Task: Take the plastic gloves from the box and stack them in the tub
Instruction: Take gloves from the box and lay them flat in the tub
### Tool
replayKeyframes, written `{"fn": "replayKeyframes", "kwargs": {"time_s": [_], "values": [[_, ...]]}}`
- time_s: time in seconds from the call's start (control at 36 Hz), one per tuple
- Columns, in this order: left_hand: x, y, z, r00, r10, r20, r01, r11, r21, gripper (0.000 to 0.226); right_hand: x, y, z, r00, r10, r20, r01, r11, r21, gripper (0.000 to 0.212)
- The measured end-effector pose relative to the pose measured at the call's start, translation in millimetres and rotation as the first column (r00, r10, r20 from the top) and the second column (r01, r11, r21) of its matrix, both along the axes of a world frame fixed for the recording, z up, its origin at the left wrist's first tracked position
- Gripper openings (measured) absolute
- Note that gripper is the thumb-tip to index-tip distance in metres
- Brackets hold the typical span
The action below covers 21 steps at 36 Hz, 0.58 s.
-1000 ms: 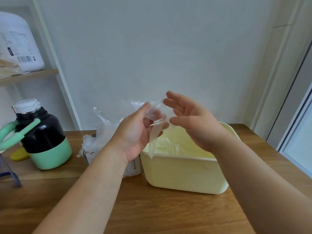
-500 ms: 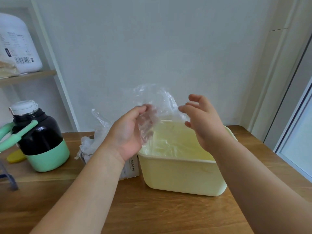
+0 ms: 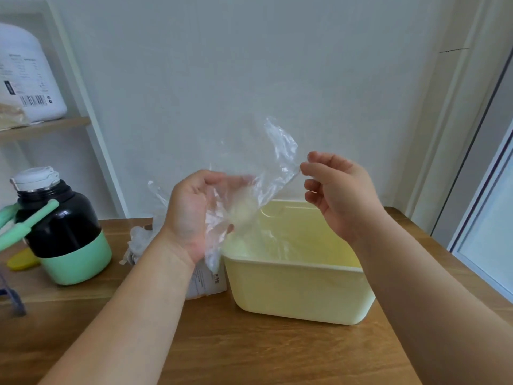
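Observation:
A clear plastic glove (image 3: pixel 266 173) is stretched in the air above the pale yellow tub (image 3: pixel 299 295). My left hand (image 3: pixel 194 212) grips its lower left part. My right hand (image 3: pixel 336 193) pinches its right edge between thumb and forefinger. Clear gloves lie in the bottom of the tub. The glove box (image 3: pixel 206 282) stands left of the tub, mostly hidden behind my left wrist, with more crumpled gloves (image 3: pixel 141 240) sticking out of its top.
A black and mint green jug (image 3: pixel 61 226) with a white cap stands at the left on the wooden table (image 3: pixel 249 351). A shelf with a white container (image 3: pixel 27 76) is at the upper left. The wall is behind; a door frame is at right.
The glove has been spread out from a bunched strip to a wide sheet. My right hand moved right and took hold of its edge. My left hand stayed over the box.

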<state>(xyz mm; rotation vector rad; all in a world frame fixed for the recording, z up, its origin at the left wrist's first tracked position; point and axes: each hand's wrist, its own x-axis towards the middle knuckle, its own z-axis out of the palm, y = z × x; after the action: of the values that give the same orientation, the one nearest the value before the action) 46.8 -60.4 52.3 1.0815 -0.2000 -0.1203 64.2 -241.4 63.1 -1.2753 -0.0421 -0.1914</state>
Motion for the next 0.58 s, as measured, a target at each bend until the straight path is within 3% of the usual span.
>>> {"fn": "replayKeyframes", "kwargs": {"time_s": [0.08, 0.17, 0.19, 0.28, 0.36, 0.44, 0.47, 0.5, 0.56, 0.58], "values": [[1.7, 3.3, 4.9, 0.999, -0.008, 0.043, 0.003, 0.992, 0.122, 0.033, -0.1, -1.6, -1.8, 0.999, 0.003, 0.045, 0.002, 0.993, -0.114, 0.018], [6.8, -5.9, 7.0, 0.970, 0.203, 0.131, -0.227, 0.950, 0.215, 0.010, -4.0, 1.3, -3.4, 0.998, 0.062, 0.028, -0.051, 0.953, -0.299, 0.014], [7.9, -8.8, 7.9, 0.957, 0.236, 0.168, -0.271, 0.935, 0.228, 0.016, -5.0, 1.6, -3.5, 0.997, 0.078, 0.012, -0.068, 0.923, -0.378, 0.013], [6.9, -11.1, 12.3, 0.943, 0.212, 0.257, -0.288, 0.906, 0.310, 0.021, -4.9, -3.4, -1.0, 0.998, 0.054, 0.020, -0.034, 0.836, -0.547, 0.056], [4.4, -6.6, 21.9, 0.916, 0.101, 0.387, -0.309, 0.794, 0.524, 0.020, -7.9, -7.8, 10.5, 0.982, 0.053, 0.179, 0.056, 0.831, -0.554, 0.094], [5.0, -1.7, 33.1, 0.934, -0.058, 0.352, -0.201, 0.729, 0.654, 0.017, -7.7, -7.3, 23.9, 0.967, 0.211, 0.145, -0.096, 0.824, -0.558, 0.117], [5.9, -0.1, 36.1, 0.939, -0.108, 0.326, -0.158, 0.707, 0.690, 0.011, -5.5, -8.0, 27.1, 0.962, 0.255, 0.098, -0.161, 0.819, -0.550, 0.117], [6.2, 0.9, 39.3, 0.945, -0.149, 0.293, -0.117, 0.680, 0.724, 0.005, -4.1, -7.1, 30.4, 0.951, 0.304, 0.049, -0.234, 0.817, -0.526, 0.102], [9.8, 2.9, 41.3, 0.953, -0.172, 0.249, -0.092, 0.618, 0.781, 0.016, -3.1, -6.9, 32.5, 0.932, 0.361, 0.034, -0.304, 0.829, -0.468, 0.031], [13.2, 3.5, 41.2, 0.958, -0.131, 0.255, -0.127, 0.603, 0.788, 0.019, -0.6, -7.2, 32.7, 0.936, 0.349, 0.051, -0.294, 0.850, -0.438, 0.011]]}}
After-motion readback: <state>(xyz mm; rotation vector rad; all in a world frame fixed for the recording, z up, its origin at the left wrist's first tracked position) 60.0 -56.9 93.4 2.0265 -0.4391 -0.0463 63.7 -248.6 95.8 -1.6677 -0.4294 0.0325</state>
